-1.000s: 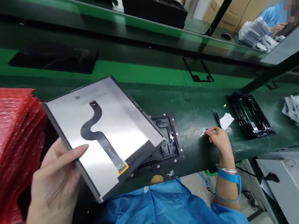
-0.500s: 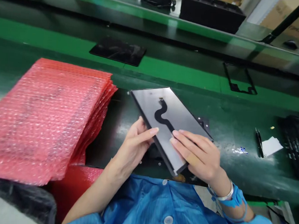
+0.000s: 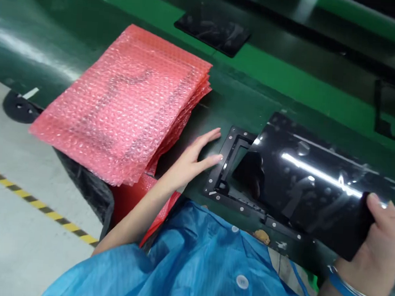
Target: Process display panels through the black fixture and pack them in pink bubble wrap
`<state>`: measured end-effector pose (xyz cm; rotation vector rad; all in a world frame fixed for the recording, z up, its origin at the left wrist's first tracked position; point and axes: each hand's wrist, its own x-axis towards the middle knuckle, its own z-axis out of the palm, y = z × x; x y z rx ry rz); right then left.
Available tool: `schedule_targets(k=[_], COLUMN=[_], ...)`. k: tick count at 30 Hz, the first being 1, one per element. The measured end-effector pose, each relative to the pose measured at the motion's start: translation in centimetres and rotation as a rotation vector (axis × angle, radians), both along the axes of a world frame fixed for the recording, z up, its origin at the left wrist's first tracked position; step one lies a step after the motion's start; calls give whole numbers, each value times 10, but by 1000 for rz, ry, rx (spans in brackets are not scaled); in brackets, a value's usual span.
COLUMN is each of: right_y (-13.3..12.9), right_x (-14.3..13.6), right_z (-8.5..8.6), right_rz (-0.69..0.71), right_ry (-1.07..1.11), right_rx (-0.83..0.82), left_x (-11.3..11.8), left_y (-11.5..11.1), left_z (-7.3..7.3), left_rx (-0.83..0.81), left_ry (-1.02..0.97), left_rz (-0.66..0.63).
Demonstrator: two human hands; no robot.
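My right hand [image 3: 384, 237] grips the right end of a glossy black screen panel [image 3: 316, 183], thumb on its shiny face. The panel is tilted over a black frame [image 3: 229, 154] with small round studs, which lies on the green bench, and hides much of it. My left hand [image 3: 196, 159] holds nothing. Its fingers are apart, just left of the frame. Further left lies a stack of red bubble-wrap pouches [image 3: 129, 102]; dark shapes show through the top one.
Another black panel [image 3: 214, 32] lies at the back of the green bench [image 3: 242, 92]. A black bracket [image 3: 392, 112] is at the right edge. Below the pouches hangs a dark bag [image 3: 86, 190].
The panel has been turned from its grey back to its glossy face and moved right in my right hand. My left hand has let go. The view has shifted left, uncovering the frame.
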<state>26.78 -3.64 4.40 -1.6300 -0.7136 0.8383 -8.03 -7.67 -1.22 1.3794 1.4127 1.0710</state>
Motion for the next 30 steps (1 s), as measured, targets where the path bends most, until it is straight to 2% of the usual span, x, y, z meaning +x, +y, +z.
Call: schedule_targets(k=[5, 10, 19, 30], right_y=[-5, -3, -3, -2], right_x=[-15, -21, -22, -22], right_z=[-8, -10, -15, -10], right_rz=[158, 185, 199, 247], right_ry=[43, 30, -24, -62], right_rx=[-119, -153, -161, -187], left_x=[5, 7, 11, 16], left_y=[-8, -9, -10, -12], left_z=[-5, -9, -14, -16], left_rx=[-40, 30, 59, 110], left_ry=[261, 383, 485, 539], left_rz=[-172, -234, -236, -220])
